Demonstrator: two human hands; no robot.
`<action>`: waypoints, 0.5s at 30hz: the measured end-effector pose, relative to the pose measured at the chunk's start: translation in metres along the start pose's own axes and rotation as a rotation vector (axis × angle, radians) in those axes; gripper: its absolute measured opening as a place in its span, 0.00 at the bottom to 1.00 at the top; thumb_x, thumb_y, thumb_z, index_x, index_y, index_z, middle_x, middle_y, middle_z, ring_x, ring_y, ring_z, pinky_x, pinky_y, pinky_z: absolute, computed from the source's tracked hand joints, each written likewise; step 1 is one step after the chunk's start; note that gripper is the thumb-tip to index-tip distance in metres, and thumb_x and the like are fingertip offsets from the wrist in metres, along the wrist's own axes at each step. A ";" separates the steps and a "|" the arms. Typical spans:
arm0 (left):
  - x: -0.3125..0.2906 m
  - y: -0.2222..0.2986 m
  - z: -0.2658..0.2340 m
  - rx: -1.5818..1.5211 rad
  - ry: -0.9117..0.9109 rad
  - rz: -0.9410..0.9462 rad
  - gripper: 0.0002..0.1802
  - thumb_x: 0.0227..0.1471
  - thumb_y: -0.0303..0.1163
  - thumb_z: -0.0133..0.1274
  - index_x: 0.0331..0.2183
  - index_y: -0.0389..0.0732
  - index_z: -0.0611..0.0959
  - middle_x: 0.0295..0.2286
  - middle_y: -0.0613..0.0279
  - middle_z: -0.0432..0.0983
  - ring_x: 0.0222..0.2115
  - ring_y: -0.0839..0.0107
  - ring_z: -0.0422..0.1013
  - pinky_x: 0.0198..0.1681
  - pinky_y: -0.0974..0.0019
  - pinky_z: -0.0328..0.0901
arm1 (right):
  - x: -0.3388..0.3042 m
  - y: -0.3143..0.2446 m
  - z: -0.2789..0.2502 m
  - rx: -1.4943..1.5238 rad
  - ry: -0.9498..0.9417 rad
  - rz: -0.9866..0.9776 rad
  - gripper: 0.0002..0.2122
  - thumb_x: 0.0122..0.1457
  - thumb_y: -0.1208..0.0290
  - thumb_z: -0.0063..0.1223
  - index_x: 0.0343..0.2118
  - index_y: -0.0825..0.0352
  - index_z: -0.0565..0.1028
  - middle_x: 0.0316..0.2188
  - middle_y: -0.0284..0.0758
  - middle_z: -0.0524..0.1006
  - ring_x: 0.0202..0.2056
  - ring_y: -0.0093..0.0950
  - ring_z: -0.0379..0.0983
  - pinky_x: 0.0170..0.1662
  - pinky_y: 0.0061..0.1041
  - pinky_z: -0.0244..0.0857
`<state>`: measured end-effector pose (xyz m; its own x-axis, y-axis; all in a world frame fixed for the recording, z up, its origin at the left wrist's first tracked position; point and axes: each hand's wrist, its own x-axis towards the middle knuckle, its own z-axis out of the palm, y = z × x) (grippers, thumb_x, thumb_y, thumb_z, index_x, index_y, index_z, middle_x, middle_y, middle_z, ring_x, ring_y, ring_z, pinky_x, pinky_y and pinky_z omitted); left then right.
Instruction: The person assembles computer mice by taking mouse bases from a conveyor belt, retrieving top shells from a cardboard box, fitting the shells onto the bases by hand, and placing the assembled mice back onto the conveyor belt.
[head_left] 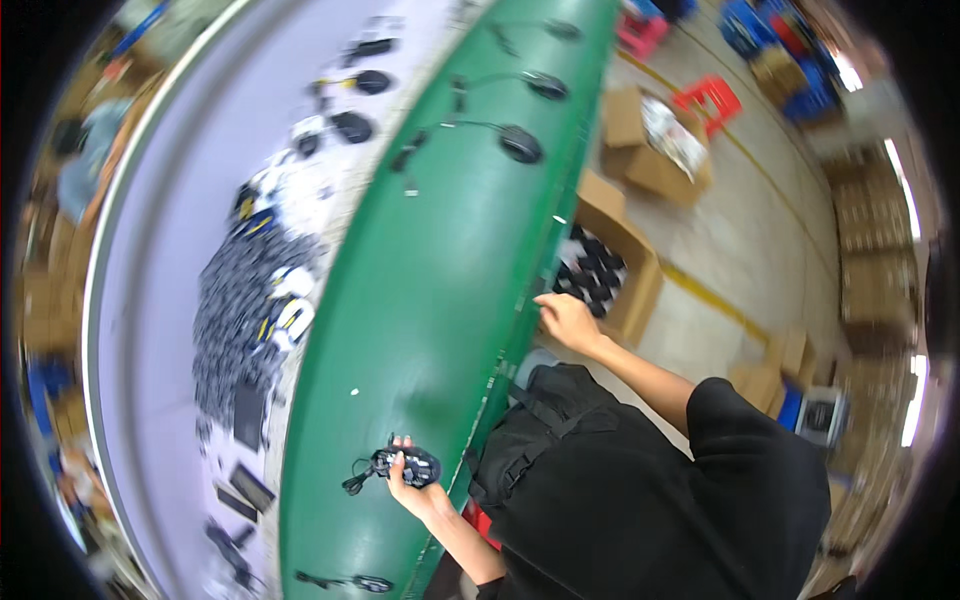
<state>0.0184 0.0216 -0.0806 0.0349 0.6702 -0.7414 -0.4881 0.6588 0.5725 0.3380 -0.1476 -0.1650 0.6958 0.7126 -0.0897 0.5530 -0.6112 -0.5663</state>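
Observation:
My left hand (412, 492) is closed around a dark corded device (420, 466), which looks like the open or patterned side of a computer mouse. Its bundled black cable (356, 478) hangs off to the left, over the green belt (400, 300). My right hand (570, 322) is at the belt's right edge, fingers curled together; whether anything small is between them I cannot make out. Just beyond it stands an open cardboard box (640, 290) of black pieces (592, 272). Farther up the belt lie black oval corded devices, the nearest one (520, 144) with its cable stretched left.
Another corded device (372, 583) lies at the belt's near end. Left of the belt, a pale bench (170, 250) carries a heap of dark small parts (240, 310) and flat dark pieces (250, 415). An open carton (655, 150) and red stool (710, 102) stand at right.

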 end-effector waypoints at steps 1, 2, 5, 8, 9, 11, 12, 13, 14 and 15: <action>0.009 -0.005 0.007 0.050 -0.033 -0.056 0.21 0.44 0.21 0.53 0.44 0.30 0.73 0.40 0.52 0.74 0.43 0.59 0.72 0.49 0.61 0.67 | -0.026 0.017 -0.012 0.038 0.069 0.220 0.09 0.56 0.73 0.50 0.39 0.66 0.77 0.37 0.43 0.79 0.40 0.40 0.76 0.46 0.35 0.68; 0.011 -0.009 0.011 0.117 -0.049 -0.075 0.21 0.44 0.21 0.53 0.44 0.30 0.73 0.40 0.52 0.74 0.43 0.59 0.72 0.49 0.61 0.67 | -0.051 0.040 -0.014 0.039 0.202 0.349 0.08 0.55 0.72 0.50 0.36 0.66 0.79 0.32 0.43 0.80 0.35 0.41 0.77 0.40 0.37 0.70; 0.019 -0.031 0.038 0.355 -0.122 -0.132 0.19 0.45 0.22 0.53 0.42 0.31 0.74 0.39 0.54 0.75 0.43 0.63 0.72 0.49 0.63 0.67 | -0.109 0.105 -0.016 0.105 0.351 0.733 0.08 0.54 0.73 0.51 0.35 0.66 0.79 0.30 0.45 0.80 0.34 0.40 0.78 0.39 0.34 0.71; 0.025 -0.069 0.060 0.397 -0.139 -0.191 0.19 0.46 0.23 0.53 0.43 0.32 0.74 0.40 0.55 0.74 0.43 0.63 0.71 0.49 0.63 0.66 | -0.102 0.166 0.006 0.090 0.293 0.916 0.10 0.52 0.74 0.51 0.37 0.67 0.79 0.31 0.46 0.79 0.35 0.41 0.78 0.40 0.34 0.71; 0.023 -0.082 0.063 0.445 -0.125 -0.184 0.20 0.47 0.24 0.54 0.45 0.34 0.73 0.42 0.57 0.73 0.43 0.63 0.70 0.50 0.62 0.65 | -0.091 0.187 0.018 0.078 0.229 0.955 0.11 0.51 0.74 0.51 0.37 0.68 0.79 0.32 0.48 0.79 0.36 0.43 0.77 0.42 0.36 0.70; 0.025 -0.101 0.063 0.438 -0.149 -0.206 0.19 0.50 0.22 0.51 0.46 0.36 0.73 0.43 0.58 0.73 0.45 0.64 0.69 0.52 0.64 0.65 | -0.061 0.228 0.055 0.115 0.127 1.032 0.13 0.49 0.72 0.51 0.38 0.68 0.79 0.34 0.50 0.78 0.39 0.47 0.75 0.45 0.39 0.69; 0.026 -0.120 0.064 0.413 -0.177 -0.221 0.19 0.51 0.21 0.50 0.47 0.36 0.73 0.43 0.59 0.73 0.45 0.64 0.70 0.52 0.64 0.65 | -0.060 0.267 0.079 0.098 0.094 1.093 0.13 0.49 0.72 0.50 0.38 0.68 0.78 0.35 0.51 0.78 0.40 0.47 0.75 0.46 0.40 0.68; 0.033 -0.135 0.068 0.365 -0.071 -0.255 0.21 0.50 0.22 0.51 0.48 0.36 0.72 0.43 0.59 0.72 0.45 0.65 0.69 0.52 0.62 0.64 | -0.057 0.302 0.110 0.085 0.061 1.155 0.13 0.49 0.71 0.50 0.37 0.68 0.78 0.35 0.51 0.78 0.41 0.48 0.74 0.46 0.41 0.68; 0.032 -0.140 0.077 0.352 -0.066 -0.187 0.21 0.49 0.22 0.51 0.48 0.37 0.72 0.43 0.59 0.72 0.45 0.66 0.69 0.53 0.63 0.64 | -0.023 0.313 0.125 0.080 -0.157 1.154 0.12 0.50 0.70 0.49 0.36 0.68 0.78 0.36 0.52 0.77 0.42 0.49 0.74 0.46 0.43 0.67; 0.037 -0.139 0.079 0.382 -0.049 -0.136 0.22 0.49 0.21 0.51 0.48 0.37 0.72 0.44 0.59 0.72 0.45 0.66 0.69 0.53 0.63 0.64 | -0.001 0.319 0.144 0.124 -0.158 1.070 0.12 0.52 0.69 0.47 0.34 0.69 0.79 0.36 0.54 0.77 0.41 0.49 0.74 0.45 0.45 0.68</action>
<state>0.1564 -0.0185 -0.1600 0.1232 0.5773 -0.8072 -0.1176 0.8162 0.5657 0.4480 -0.2939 -0.4633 0.7175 -0.1267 -0.6850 -0.3609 -0.9087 -0.2099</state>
